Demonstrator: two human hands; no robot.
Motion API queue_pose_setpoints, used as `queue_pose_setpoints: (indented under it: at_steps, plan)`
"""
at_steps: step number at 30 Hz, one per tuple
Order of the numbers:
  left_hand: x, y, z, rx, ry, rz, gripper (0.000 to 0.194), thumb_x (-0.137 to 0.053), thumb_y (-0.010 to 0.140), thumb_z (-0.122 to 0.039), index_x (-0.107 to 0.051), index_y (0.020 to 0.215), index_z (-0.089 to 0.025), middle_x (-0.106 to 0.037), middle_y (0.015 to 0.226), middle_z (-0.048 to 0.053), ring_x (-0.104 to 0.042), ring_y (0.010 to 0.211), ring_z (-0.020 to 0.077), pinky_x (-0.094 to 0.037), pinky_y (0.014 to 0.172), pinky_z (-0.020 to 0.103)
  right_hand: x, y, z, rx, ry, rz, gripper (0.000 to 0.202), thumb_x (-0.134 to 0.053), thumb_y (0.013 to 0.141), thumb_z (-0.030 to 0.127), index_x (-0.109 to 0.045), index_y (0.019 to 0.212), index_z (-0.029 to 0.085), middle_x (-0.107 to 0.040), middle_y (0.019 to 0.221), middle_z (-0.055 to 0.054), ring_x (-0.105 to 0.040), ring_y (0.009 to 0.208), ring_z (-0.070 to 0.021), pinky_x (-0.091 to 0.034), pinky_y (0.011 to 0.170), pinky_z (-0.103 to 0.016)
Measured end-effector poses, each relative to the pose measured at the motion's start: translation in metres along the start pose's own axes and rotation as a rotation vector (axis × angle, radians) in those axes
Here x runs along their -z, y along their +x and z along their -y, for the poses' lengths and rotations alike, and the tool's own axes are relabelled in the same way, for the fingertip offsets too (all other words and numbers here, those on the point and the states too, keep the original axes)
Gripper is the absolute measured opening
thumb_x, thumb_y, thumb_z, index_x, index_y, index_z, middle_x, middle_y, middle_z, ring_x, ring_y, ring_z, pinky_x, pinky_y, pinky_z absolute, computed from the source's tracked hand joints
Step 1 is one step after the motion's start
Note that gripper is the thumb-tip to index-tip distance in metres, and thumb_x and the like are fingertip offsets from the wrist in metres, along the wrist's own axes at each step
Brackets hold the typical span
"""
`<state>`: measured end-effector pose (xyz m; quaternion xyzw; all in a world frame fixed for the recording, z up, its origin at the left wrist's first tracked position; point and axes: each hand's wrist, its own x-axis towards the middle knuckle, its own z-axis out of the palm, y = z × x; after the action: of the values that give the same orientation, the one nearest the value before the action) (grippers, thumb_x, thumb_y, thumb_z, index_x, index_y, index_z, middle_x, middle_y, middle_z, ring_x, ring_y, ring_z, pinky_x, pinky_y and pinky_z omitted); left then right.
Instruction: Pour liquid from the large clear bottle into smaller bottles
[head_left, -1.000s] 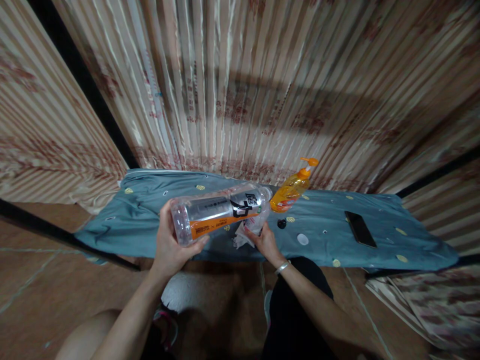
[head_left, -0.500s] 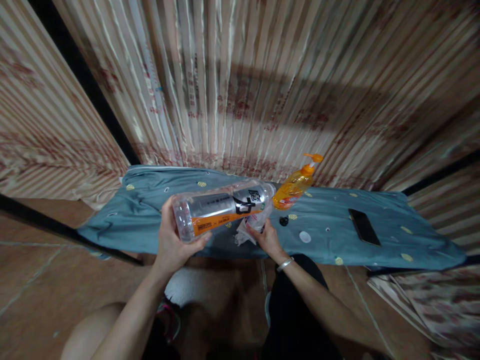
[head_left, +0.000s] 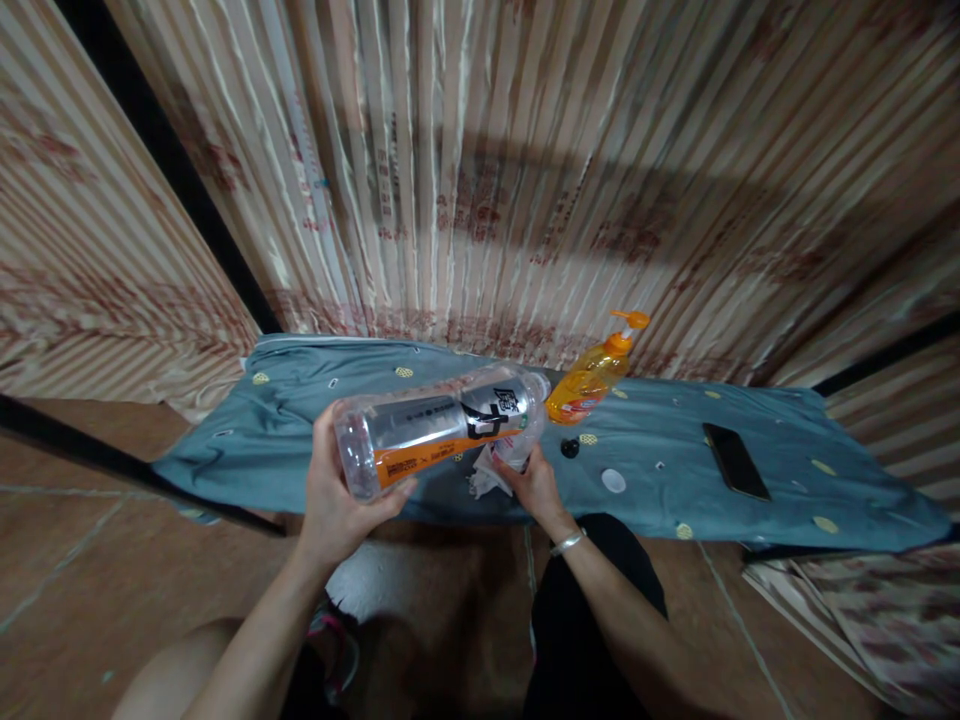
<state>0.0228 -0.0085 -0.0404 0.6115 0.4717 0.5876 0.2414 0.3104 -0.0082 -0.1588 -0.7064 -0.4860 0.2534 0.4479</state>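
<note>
A large clear bottle [head_left: 442, 425] with a silver, black and orange label lies tilted in the air, its neck towards the right. My left hand [head_left: 337, 500] is wrapped round its base end. Under the bottle's neck, my right hand [head_left: 534, 487] is closed on a second clear container [head_left: 523, 447], mostly hidden behind the big bottle. A crumpled whitish piece [head_left: 491, 474] shows beside my right fingers. Just right of the bottle's neck stands an orange pump bottle [head_left: 589, 385]. A small black cap [head_left: 570, 447] and a white disc [head_left: 613, 481] lie near my right hand.
A black phone [head_left: 736, 461] lies on the right part of the blue-green cloth [head_left: 660, 450]. Behind hangs a striped curtain [head_left: 480, 180]. Dark poles [head_left: 165, 150] frame the left side. My knees and feet are below the cloth's front edge.
My left hand and the base end of the big bottle have shifted slightly left and down. My right hand has hardly moved.
</note>
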Motion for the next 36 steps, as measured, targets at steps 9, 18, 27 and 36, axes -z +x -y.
queue_pose_setpoints:
  at_steps: [9, 18, 27, 36]
  plan:
    - [-0.0012, -0.0029, 0.0006, -0.003, -0.037, -0.003, 0.095, -0.095, 0.060, -0.060, -0.055, 0.140, -0.025, -0.071, 0.132, 0.016, -0.074, 0.121, 0.0435, -0.062, 0.109, 0.064, -0.0029, -0.0010, -0.0019, -0.014, -0.040, -0.026, 0.047, -0.086, 0.076, 0.051, -0.065, 0.109, 0.024, -0.087, 0.102, -0.013, -0.084, 0.097, -0.0356, -0.065, 0.083, -0.042]
    - [-0.0007, -0.0033, 0.0007, -0.037, -0.016, -0.002, 0.092, -0.094, 0.062, -0.061, -0.058, 0.139, -0.026, -0.072, 0.130, 0.014, -0.076, 0.117, 0.0420, -0.065, 0.105, 0.062, -0.0002, -0.0005, -0.0033, -0.005, -0.016, 0.001, 0.048, -0.085, 0.078, 0.050, -0.065, 0.113, 0.025, -0.087, 0.107, -0.012, -0.084, 0.098, -0.0339, -0.065, 0.086, -0.042]
    - [0.0005, -0.0030, -0.0034, -0.032, 0.018, -0.009, 0.093, -0.092, 0.061, -0.056, -0.056, 0.138, -0.022, -0.071, 0.129, 0.016, -0.076, 0.116, 0.0394, -0.064, 0.104, 0.060, -0.0003, -0.0011, -0.0006, -0.022, -0.049, -0.013, 0.046, -0.087, 0.076, 0.048, -0.064, 0.109, 0.025, -0.087, 0.104, -0.012, -0.084, 0.098, -0.0348, -0.065, 0.083, -0.040]
    - [0.0014, -0.0029, -0.0023, -0.019, -0.029, 0.005, 0.096, -0.096, 0.059, -0.056, -0.054, 0.139, -0.023, -0.069, 0.131, 0.016, -0.073, 0.120, 0.0421, -0.061, 0.108, 0.064, 0.0010, -0.0004, -0.0011, -0.006, -0.044, 0.000, 0.050, -0.085, 0.076, 0.053, -0.064, 0.111, 0.024, -0.087, 0.107, -0.015, -0.084, 0.099, -0.0357, -0.065, 0.086, -0.043]
